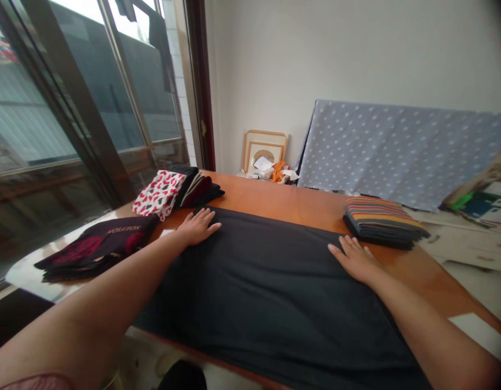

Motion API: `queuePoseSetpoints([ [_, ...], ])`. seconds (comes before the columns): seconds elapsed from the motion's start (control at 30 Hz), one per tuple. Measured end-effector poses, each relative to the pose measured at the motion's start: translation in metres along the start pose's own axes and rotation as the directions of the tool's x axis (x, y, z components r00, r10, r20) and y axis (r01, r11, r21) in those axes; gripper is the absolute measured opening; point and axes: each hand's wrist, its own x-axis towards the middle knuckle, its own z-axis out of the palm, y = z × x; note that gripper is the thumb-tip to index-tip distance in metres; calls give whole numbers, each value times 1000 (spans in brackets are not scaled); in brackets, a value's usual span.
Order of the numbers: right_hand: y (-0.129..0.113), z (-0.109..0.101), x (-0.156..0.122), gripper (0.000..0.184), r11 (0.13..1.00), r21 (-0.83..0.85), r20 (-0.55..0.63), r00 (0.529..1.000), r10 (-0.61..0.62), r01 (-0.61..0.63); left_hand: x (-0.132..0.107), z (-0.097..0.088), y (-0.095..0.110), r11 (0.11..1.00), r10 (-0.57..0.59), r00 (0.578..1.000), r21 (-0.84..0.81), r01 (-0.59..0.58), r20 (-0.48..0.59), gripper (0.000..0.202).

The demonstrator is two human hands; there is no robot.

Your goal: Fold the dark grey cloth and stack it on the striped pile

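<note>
A large dark cloth (267, 281) lies spread over the table, with soft wrinkles across its middle and its near side reaching the front edge. My left hand (197, 226) rests flat on its far left corner, fingers spread. On the far right corner lies my right hand (355, 257), palm down with the fingers apart. Neither hand grips anything. Close to my left hand is a pile of folded fabrics, topped by a white cloth with red and black hearts (159, 194). A striped folded cloth (380, 214) tops a dark stack just beyond my right hand.
The wooden table (270, 197) stands beside a window. Dark folded fabric with lettering (108, 244) lies at the left. Behind are framed pictures (264, 149) and a blue-grey dotted cloth (397, 151) draped over something. White drawers (470, 244) stand at right; a white sheet (478, 331) lies near the right edge.
</note>
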Motion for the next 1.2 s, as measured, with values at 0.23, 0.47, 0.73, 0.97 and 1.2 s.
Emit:
queuePoseSetpoints([
  [0.23, -4, -17, -56, 91, 994, 76, 9, 997, -79, 78, -56, -6, 2, 996, 52, 998, -70, -54, -27, 88],
  [0.47, -4, -26, -114, 82, 988, 98, -21, 992, -122, 124, -116, -11, 3, 996, 70, 997, -59, -72, -32, 84],
  [0.73, 4, 12, -157, 83, 998, -12, -18, 998, -58, 58, -146, 13, -1, 998, 64, 998, -9, -64, -16, 81],
  [0.97, 1, -4, -158, 85, 999, 25, 23, 999, -43, 42, -143, 4, -1, 998, 63, 998, -6, -63, 30, 85],
  [1.2, 1, -2, -190, 85, 998, 32, -66, 996, -54, 57, -151, 10, -4, 998, 62, 997, 2, -62, -41, 79],
])
